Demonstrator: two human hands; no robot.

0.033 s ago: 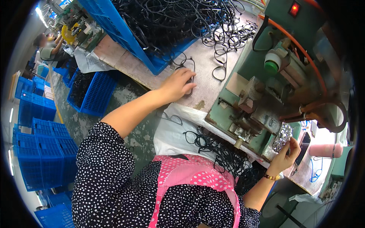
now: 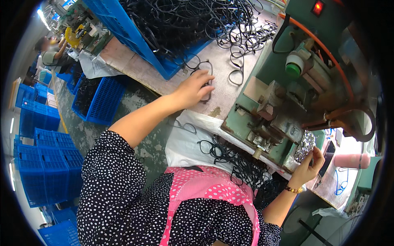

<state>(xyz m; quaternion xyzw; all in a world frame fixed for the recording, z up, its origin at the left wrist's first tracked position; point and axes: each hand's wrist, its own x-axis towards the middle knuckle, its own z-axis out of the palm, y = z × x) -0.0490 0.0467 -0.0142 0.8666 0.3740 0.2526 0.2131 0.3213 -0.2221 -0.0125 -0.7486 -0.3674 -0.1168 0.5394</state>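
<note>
My left hand [image 2: 194,89] rests on the worktable with bent fingers and thumb closed around part of a black eyeglass frame [image 2: 210,66]. Part of that frame is hidden under the fingers. More black frames lie close by, one of them a loose frame [image 2: 236,76] to the right of the hand. My right hand [image 2: 307,169] is at the edge of a tray of small shiny metal parts [image 2: 304,146]. Its thumb and fingers are pressed together, and what they hold, if anything, is too small to make out.
A blue crate [image 2: 123,30] piled with black frames stands on the table [image 2: 135,67]. A green machine [image 2: 246,129] with a metal fixture and orange hose fills the right. Frames lie on white cloth at my lap. Blue crates [image 2: 51,164] stack at left; a person works far left.
My left hand has shifted very slightly, its fingertips a little farther up the table. My right hand stays at the metal-parts tray.
</note>
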